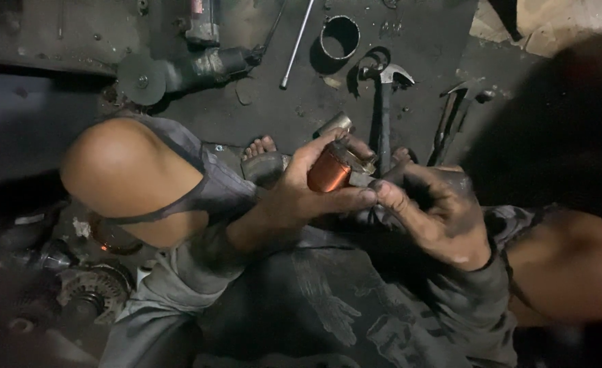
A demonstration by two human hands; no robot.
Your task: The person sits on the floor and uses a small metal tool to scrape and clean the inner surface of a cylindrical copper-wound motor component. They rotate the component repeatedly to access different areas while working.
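Observation:
My left hand (308,187) grips a small motor armature (329,170) with copper-coloured windings, held above my lap. Its metal shaft end (335,124) sticks out beyond my fingers toward the floor. My right hand (437,211), blackened with grease, pinches at the near end of the armature with thumb and forefinger, touching it. Whether it holds a small tool or part there is hidden by the fingers. Both knees frame the view, and my bare toes (259,146) show just beyond the hands.
On the dark floor lie a claw hammer (386,102), a metal ring (340,37), a long rod (297,42), an angle grinder (178,71) and pliers-like tools (451,116). An alternator-like part (93,293) sits at lower left.

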